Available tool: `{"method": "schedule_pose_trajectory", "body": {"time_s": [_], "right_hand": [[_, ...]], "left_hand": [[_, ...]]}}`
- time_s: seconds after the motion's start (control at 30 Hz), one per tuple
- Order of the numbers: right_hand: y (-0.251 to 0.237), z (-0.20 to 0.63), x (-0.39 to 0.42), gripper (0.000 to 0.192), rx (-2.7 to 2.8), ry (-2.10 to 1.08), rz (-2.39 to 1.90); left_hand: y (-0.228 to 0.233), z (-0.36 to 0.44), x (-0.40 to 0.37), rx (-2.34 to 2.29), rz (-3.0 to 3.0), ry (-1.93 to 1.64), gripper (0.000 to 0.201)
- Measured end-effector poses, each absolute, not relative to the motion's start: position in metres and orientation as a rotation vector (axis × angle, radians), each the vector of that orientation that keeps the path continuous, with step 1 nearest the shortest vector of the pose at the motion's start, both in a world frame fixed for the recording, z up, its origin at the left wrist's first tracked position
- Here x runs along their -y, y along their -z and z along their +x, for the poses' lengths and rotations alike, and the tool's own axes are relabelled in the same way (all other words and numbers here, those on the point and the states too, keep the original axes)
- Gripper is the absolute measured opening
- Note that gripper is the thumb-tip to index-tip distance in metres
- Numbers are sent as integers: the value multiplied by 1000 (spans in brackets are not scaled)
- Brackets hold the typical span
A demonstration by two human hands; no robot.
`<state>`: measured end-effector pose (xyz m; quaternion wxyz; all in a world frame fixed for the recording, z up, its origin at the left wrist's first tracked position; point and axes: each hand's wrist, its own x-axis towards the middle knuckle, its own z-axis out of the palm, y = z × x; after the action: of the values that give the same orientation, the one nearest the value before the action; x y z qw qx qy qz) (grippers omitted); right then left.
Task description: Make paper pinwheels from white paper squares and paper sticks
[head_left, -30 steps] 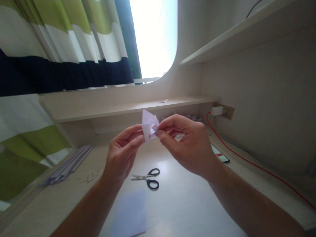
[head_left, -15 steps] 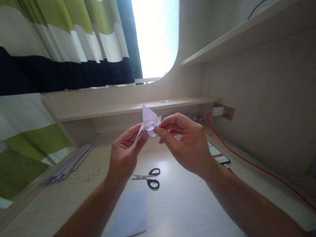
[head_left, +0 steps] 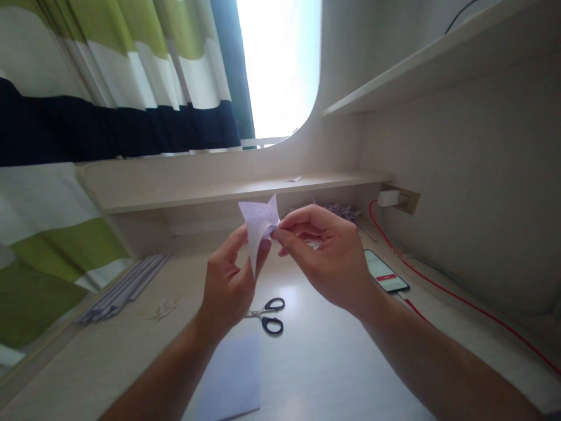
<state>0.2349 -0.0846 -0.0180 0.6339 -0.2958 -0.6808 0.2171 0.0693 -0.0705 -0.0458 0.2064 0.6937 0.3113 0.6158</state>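
A folded piece of pale lilac paper (head_left: 259,221) with pointed, curling flaps is held up above the desk between both hands. My left hand (head_left: 230,280) grips it from the left, thumb in front and fingers partly behind the paper. My right hand (head_left: 326,251) pinches its right side between thumb and forefinger. Below the hands lie scissors (head_left: 272,326) with black handles, their blade tips hidden behind my left hand. A flat lilac sheet or stack of paper (head_left: 234,374) rests on the desk near my left forearm.
Long folded paper strips (head_left: 125,286) lie at the left, beside small pale slivers (head_left: 164,310). A phone (head_left: 385,272) with a red cable (head_left: 460,301) is at the right. Crumpled paper bits (head_left: 344,210) sit under the low shelf (head_left: 245,191); a paper scrap (head_left: 294,179) lies on it.
The paper has turned, so a long flap now hangs down in front of my left fingers. My left hand has shifted slightly right, covering the scissors' tips.
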Motion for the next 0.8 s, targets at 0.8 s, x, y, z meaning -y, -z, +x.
{"method": "schedule_pose_trajectory", "body": {"time_s": [0.8], "right_hand": [[10,240,93,16,1766,-68,-926]], "left_hand": [[26,45,75,-987,2075,-1220,30]]}}
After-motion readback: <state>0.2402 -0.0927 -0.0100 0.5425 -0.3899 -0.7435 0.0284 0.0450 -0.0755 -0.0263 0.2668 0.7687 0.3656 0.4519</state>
